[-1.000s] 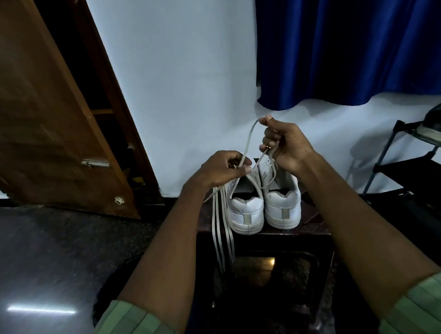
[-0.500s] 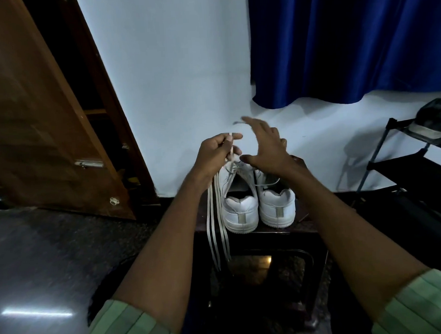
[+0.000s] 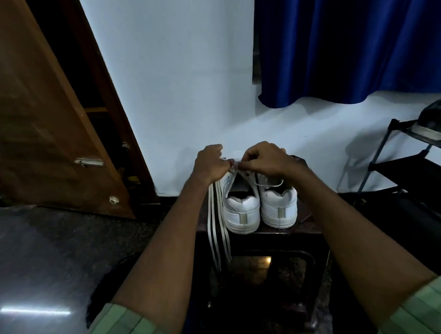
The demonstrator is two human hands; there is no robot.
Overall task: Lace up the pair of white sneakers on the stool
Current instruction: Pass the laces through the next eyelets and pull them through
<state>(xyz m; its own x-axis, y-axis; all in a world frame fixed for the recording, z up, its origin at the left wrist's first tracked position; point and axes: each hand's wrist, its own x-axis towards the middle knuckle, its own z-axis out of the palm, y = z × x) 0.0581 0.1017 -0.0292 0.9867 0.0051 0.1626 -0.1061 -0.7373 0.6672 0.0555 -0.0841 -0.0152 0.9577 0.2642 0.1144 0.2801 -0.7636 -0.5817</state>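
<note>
Both hands meet above the left sneaker (image 3: 241,211): left hand (image 3: 210,164) grips hanging laces (image 3: 216,232), right hand (image 3: 263,158) pinches a lace end. Sneakers stand side by side on the stool (image 3: 308,225), heels at 6 o'clock, toes toward 12.

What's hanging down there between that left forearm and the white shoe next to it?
Loose white shoelaces, in the head view. They hang from the left hand, past the stool's front edge, just left of the left sneaker.
</note>
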